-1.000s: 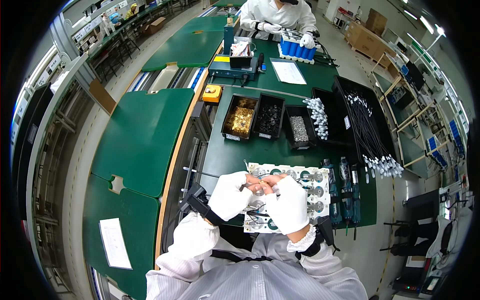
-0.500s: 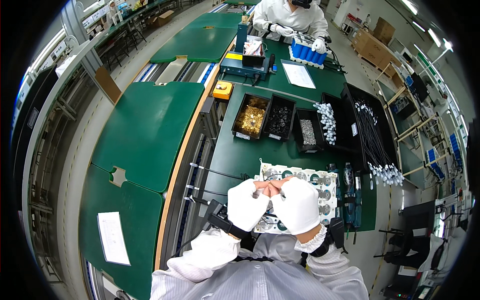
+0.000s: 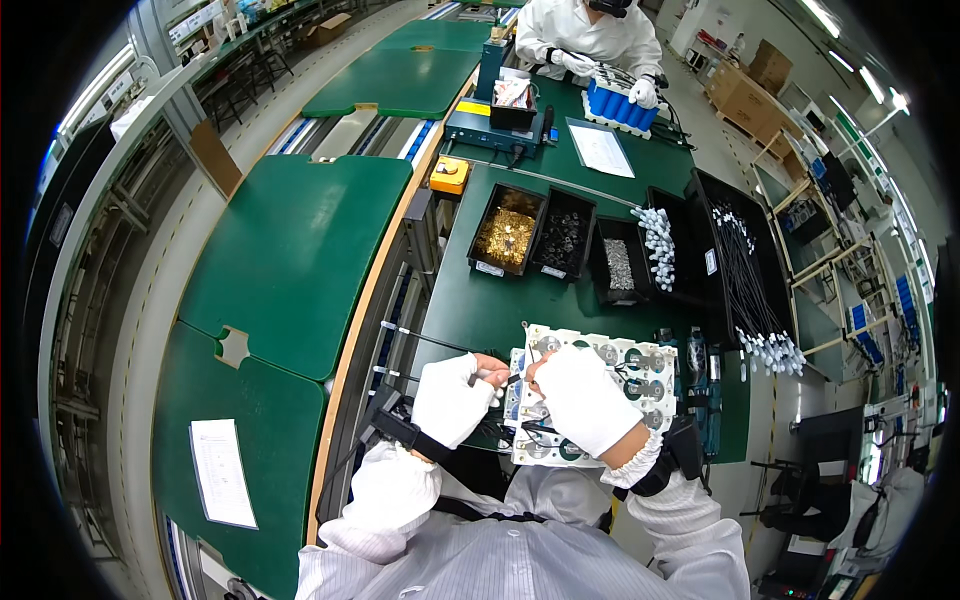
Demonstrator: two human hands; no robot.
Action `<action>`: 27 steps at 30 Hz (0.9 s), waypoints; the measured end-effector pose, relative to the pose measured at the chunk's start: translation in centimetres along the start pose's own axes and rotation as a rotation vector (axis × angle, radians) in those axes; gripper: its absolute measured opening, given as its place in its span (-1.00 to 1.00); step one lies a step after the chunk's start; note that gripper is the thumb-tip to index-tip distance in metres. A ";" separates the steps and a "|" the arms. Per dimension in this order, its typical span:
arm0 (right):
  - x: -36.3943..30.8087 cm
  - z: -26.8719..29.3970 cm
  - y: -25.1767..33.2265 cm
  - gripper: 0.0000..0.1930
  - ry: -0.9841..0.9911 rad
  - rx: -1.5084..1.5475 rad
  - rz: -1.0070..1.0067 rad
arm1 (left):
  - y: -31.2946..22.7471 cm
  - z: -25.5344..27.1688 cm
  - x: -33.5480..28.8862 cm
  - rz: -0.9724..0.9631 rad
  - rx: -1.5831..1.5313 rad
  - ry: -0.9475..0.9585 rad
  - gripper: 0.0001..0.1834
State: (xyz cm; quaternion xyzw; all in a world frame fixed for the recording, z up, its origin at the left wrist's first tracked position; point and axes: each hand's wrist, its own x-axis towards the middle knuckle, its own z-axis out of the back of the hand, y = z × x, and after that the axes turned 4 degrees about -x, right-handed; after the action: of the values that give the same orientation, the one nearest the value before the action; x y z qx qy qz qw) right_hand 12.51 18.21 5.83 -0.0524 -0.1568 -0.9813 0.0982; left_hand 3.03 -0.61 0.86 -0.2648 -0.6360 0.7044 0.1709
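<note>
A white plastic frame (image 3: 655,405) with rows of round grey cell ends and short black wires lies on the green bench before me. At its left edge is my left hand (image 3: 452,398), in a white glove with bare fingertips. Its fingers are pinched on a thin black cable (image 3: 514,379); a small white end pokes out below them. My right hand (image 3: 588,400), gloved the same way, rests over the middle of the frame with thumb and finger closed close to the cable. What those fingertips hold is hidden.
Behind the frame stand black bins of brass-coloured pieces (image 3: 506,238), black clips (image 3: 563,240) and small silver parts (image 3: 619,265). A large bin of white-tipped black cables (image 3: 745,260) is at the right. Power screwdrivers (image 3: 706,390) lie beside the frame. A co-worker (image 3: 588,45) handles a blue cell pack (image 3: 620,103) opposite.
My hands were together over the frame; now they are apart. The left has moved left and down to the frame's edge, the right slightly right, uncovering more of the frame.
</note>
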 end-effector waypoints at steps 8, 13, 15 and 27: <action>0.2 -0.4 -0.5 -0.82 -0.168 -0.200 0.131 | -0.9 -0.8 -1.6 -0.225 0.272 -0.101 -0.84; 0.1 0.0 -0.4 -0.73 -0.065 -0.109 0.143 | 0.2 -0.9 -1.1 -0.254 0.490 -0.081 -0.81; 0.7 0.0 -0.3 -0.77 -0.073 -0.129 0.159 | 1.0 -1.0 -0.7 -0.340 0.534 -0.152 -0.83; 2.0 0.1 1.1 -0.91 -0.018 -0.257 0.021 | 5.1 -3.9 1.2 -0.386 0.393 -0.223 -0.87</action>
State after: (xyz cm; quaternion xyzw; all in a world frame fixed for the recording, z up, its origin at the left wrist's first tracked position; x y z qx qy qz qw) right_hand 10.79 16.80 6.49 -0.0748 -0.0302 -0.9918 0.0994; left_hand 4.89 2.57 -4.60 -0.0218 -0.5406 0.7935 0.2787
